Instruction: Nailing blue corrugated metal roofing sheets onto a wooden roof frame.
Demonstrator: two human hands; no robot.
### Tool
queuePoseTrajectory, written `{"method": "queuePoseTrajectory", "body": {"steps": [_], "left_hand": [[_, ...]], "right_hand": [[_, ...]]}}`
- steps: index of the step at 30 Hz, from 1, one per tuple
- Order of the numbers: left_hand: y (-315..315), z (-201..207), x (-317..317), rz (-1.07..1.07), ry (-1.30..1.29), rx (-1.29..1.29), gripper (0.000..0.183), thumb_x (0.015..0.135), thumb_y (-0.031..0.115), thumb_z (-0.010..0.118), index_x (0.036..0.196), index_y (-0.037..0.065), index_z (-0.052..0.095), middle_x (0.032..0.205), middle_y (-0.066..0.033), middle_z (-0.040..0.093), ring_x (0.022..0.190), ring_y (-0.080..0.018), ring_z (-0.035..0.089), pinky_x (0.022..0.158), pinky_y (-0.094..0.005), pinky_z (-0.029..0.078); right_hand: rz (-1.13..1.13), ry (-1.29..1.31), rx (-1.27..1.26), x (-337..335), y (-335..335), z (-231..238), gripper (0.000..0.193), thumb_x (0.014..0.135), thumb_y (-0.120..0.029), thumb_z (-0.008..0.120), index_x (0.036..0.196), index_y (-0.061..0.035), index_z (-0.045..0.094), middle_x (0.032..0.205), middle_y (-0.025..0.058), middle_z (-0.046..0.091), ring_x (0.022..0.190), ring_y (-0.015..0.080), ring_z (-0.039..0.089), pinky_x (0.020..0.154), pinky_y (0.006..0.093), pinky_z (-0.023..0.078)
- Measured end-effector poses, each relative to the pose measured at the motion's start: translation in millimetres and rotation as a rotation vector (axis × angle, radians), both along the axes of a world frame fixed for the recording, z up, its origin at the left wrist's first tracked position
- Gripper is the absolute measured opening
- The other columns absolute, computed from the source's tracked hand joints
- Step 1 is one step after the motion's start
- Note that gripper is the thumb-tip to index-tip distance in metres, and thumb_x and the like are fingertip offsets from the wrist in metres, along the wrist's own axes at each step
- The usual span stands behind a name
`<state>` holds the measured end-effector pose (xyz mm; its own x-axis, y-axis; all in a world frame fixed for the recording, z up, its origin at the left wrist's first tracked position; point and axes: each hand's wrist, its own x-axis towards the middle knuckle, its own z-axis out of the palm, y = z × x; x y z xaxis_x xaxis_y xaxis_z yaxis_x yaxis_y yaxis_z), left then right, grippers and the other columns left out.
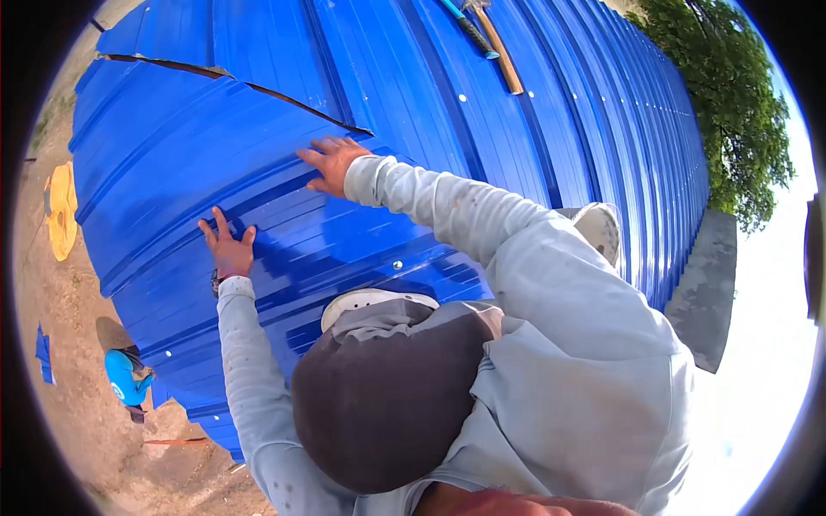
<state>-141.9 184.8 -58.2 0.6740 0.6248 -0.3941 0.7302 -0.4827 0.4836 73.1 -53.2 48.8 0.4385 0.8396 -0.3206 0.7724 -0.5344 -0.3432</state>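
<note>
Both of my hands press on a ribbed blue metal roofing sheet (163, 155). My left hand (232, 251) lies on it with fingers spread, holding nothing. Farther up and to the right, my right hand (334, 163) rests by a raised rib, its fingers apart and nothing in them. A dark, jagged gap runs along the sheet's far edge, ending just beyond my right hand. Past that hand, a hammer with a wooden handle (501, 52) lies on the blue roofing, beside a tool with a teal and black handle (469, 30).
White-soled shoes (602, 228) of mine stand on the roof. Down at the left, a person in a blue top (127, 378) is on the bare ground, with an orange-yellow thing (62, 211) farther off. A grey panel (705, 292) and a leafy tree (723, 103) border the right side.
</note>
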Motion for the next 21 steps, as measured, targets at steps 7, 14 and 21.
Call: {"method": "queuePoseTrajectory", "body": {"steps": [7,14,21], "left_hand": [[6,-25,-1,-0.094,-0.017,0.125,0.093,0.087,0.043,0.071,0.158,0.026,0.012,0.161,-0.0279,0.001,0.148,-0.0444,0.013,0.118,-0.0459,0.026],[-3,-11,7,-0.025,0.063,0.176,0.093,0.088,0.042,0.07,0.158,0.029,0.011,0.163,-0.021,0.0,0.149,-0.0407,0.016,0.117,-0.0496,0.029],[-6,-1,4,0.005,0.062,0.097,0.098,0.084,0.04,0.074,0.158,0.031,0.01,0.164,-0.0192,-0.001,0.147,-0.0424,0.019,0.112,-0.0575,0.033]], "right_hand": [[-0.999,-0.084,-0.418,120,-296,219,0.027,0.095,-0.025,0.054,0.11,-0.0047,0.065,0.082,0.0116,0.069,0.069,0.0241,0.068,0.061,0.0388,0.056],[-1.483,0.821,-0.529,2,-496,202,0.025,0.091,-0.007,0.063,0.115,0.0,0.061,0.095,0.0165,0.068,0.077,0.0283,0.071,0.064,0.0423,0.062],[-1.348,0.137,-0.832,-40,-476,28,0.04,0.088,-0.017,0.068,0.127,-0.0133,0.061,0.101,0.0081,0.07,0.083,0.0204,0.07,0.065,0.037,0.059]]}}
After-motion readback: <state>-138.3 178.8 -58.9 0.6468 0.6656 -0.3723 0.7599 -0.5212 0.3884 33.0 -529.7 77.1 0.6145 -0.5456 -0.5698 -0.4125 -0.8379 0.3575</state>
